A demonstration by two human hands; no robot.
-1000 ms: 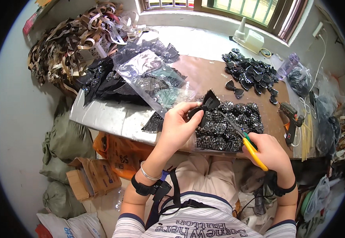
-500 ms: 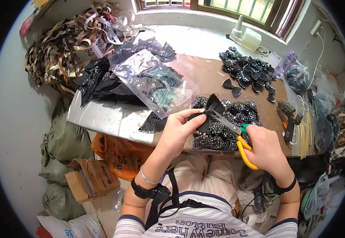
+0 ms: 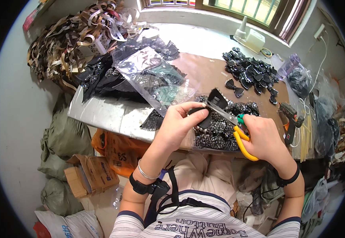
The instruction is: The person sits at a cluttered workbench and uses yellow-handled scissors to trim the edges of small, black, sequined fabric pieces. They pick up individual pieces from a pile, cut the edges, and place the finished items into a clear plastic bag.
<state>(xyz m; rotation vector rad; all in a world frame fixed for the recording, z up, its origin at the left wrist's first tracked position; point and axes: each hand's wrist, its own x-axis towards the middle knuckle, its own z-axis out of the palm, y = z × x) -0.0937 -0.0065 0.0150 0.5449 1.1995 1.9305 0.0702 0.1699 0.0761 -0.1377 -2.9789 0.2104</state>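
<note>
A black fabric bow (image 3: 217, 98) is pinched between the thumb and fingers of my left hand (image 3: 182, 121). My right hand (image 3: 262, 135) grips scissors (image 3: 242, 142) with yellow and green handles. Their blades point up and left and reach the middle of the bow, beside my left fingertips. Whether the blades touch the fabric, I cannot tell. Right below both hands lies a clear bag or tray of black sequined pieces (image 3: 216, 139), partly covered by my hands.
Finished-looking black bows (image 3: 252, 71) are heaped at the back right, near a glue gun (image 3: 289, 119). A clear plastic bag (image 3: 152, 75) lies over black sequined fabric (image 3: 101, 83) on the left. A white squeeze bottle (image 3: 242, 29) and a purple cup (image 3: 288, 67) stand further back.
The scissor blades have moved left and closer to my left fingertips, and their handles look more closed. The bow has tilted slightly. The whole view has shifted a little.
</note>
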